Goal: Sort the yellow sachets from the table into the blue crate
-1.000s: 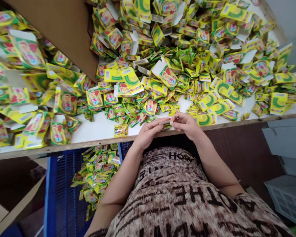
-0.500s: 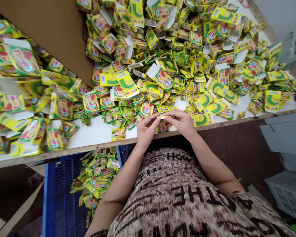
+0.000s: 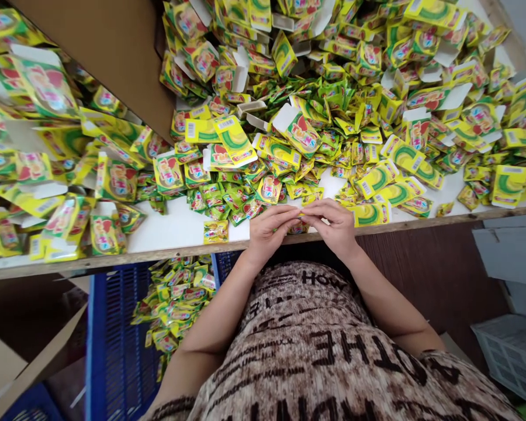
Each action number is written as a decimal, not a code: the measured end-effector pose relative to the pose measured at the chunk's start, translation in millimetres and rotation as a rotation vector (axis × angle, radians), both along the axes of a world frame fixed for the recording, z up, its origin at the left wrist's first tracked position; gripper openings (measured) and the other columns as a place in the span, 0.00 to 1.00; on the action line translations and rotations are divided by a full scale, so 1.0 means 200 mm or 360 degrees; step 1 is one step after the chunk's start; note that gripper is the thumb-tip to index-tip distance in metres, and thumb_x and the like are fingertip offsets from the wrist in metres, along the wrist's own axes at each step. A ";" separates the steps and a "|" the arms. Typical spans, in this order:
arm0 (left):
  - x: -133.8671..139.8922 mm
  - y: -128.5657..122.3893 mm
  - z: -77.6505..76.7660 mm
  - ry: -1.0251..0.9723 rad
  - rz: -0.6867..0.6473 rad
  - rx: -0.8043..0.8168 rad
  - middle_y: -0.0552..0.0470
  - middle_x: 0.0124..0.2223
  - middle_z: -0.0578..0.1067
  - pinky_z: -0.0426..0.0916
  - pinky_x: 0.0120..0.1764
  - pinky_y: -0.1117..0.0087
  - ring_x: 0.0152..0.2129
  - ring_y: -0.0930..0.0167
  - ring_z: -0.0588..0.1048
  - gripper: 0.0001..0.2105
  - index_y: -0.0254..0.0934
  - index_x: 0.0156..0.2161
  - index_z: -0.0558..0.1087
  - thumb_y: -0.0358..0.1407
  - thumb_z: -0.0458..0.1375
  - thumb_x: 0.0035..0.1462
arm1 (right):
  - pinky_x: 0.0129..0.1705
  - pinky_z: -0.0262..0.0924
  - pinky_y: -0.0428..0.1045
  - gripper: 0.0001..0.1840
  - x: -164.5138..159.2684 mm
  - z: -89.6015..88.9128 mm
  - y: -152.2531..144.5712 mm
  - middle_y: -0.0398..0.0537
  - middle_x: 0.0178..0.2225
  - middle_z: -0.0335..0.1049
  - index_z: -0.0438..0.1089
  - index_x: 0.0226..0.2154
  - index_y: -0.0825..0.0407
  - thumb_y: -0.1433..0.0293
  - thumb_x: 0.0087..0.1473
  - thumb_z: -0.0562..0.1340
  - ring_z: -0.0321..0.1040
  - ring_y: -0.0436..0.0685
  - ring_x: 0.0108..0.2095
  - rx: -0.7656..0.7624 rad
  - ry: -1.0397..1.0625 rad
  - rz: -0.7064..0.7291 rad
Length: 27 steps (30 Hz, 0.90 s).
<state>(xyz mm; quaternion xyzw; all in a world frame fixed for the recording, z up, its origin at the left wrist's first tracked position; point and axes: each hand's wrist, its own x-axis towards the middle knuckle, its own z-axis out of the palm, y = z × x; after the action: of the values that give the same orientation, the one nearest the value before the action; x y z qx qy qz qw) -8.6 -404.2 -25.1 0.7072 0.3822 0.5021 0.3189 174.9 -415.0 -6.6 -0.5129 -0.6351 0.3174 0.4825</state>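
Observation:
At the table's front edge, my left hand [image 3: 268, 231] and my right hand [image 3: 335, 227] meet with fingertips pinched. Between them is a small yellow candy box [image 3: 302, 214], mostly covered by the fingers. Behind the hands lies a heap of flat yellow-and-green candy boxes, some with open white flaps, such as one box [image 3: 298, 131]. Small green candy sachets [image 3: 210, 199] are mixed in at the heap's near side. Left of my left hand, one yellow sachet [image 3: 215, 231] lies apart on the white tabletop [image 3: 170, 231].
A brown cardboard box [image 3: 109, 52] stands on the table, dividing the heap from more candy boxes [image 3: 116, 178] at left. Below the edge is a blue plastic crate [image 3: 114, 339] with many sachets [image 3: 179, 298]. An open carton [image 3: 9, 356] sits lower left, a grey crate [image 3: 512, 345] lower right.
The view has shifted a little, so the table contents sit further right and slightly higher. My fingers have closed further over the small candy box, hiding more of it.

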 end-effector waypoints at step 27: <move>-1.29 -0.77 0.03 0.1636 0.1057 -0.1773 0.46 0.31 0.80 0.69 0.38 0.66 0.34 0.60 0.78 0.07 0.37 0.32 0.77 0.38 0.60 0.50 | 0.37 0.65 0.55 0.16 -0.60 -0.07 0.23 0.64 0.49 0.68 0.69 0.51 0.59 0.71 0.62 0.59 0.70 0.63 0.39 -0.0144 -0.1330 0.0474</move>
<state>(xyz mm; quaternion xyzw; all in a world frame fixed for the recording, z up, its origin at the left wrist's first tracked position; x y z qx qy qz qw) -267.1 -558.9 -18.7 0.4370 0.8623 -0.0788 0.2433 55.9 -369.5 -20.3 -0.5206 -0.8280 0.1765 0.1106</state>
